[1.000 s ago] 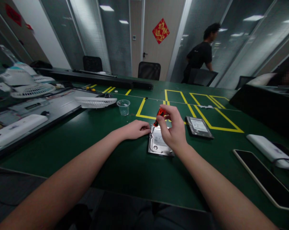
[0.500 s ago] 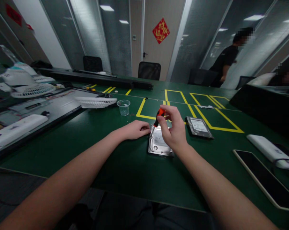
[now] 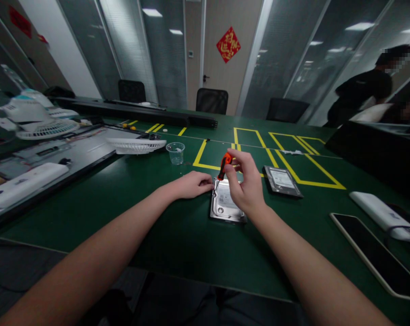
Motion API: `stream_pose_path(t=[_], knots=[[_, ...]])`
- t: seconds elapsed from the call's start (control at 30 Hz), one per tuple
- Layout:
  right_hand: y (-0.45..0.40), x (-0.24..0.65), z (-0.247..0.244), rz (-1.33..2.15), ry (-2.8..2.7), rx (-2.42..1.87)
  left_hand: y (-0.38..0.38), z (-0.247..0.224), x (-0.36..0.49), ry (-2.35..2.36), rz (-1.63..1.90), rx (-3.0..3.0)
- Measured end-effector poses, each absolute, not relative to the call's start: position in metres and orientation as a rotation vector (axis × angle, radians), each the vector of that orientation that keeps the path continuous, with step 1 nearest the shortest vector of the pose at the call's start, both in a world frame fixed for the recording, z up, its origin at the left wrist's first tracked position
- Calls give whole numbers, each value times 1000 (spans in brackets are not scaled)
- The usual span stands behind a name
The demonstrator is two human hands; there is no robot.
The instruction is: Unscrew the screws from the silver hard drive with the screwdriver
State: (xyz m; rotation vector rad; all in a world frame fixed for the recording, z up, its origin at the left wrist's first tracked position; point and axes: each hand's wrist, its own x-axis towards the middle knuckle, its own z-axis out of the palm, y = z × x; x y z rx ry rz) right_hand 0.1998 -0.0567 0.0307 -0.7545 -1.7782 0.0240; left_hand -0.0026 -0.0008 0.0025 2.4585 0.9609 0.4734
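Observation:
A silver hard drive (image 3: pixel 223 202) with a white label lies flat on the green table in front of me. My left hand (image 3: pixel 194 184) rests on the table with its fingers curled against the drive's left edge, steadying it. Between the fingertips of my right hand (image 3: pixel 247 181) is a screwdriver (image 3: pixel 223 168) with an orange and black handle. It leans, its tip down at the drive's upper left part; the exact contact point is too small to make out. My right hand covers the drive's right side.
A second hard drive (image 3: pixel 282 181) lies to the right, with a phone (image 3: pixel 378 253) and a white power strip (image 3: pixel 383 215) beyond. A clear plastic cup (image 3: pixel 175 154) stands behind my left hand. Fan parts (image 3: pixel 137 145) and a large panel (image 3: pixel 83 147) occupy the left. A person (image 3: pixel 361 95) is across the table.
The screwdriver's handle has turned slightly in my right fingers; its tip stays at the same spot. My left hand and the drive hold still. The person in the background has moved right.

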Motion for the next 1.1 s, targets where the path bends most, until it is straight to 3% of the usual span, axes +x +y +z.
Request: stream_pose_path(t=[1.1], knots=[[-58, 199, 32, 40, -1751, -773, -2, 3, -2, 951, 478, 2463]])
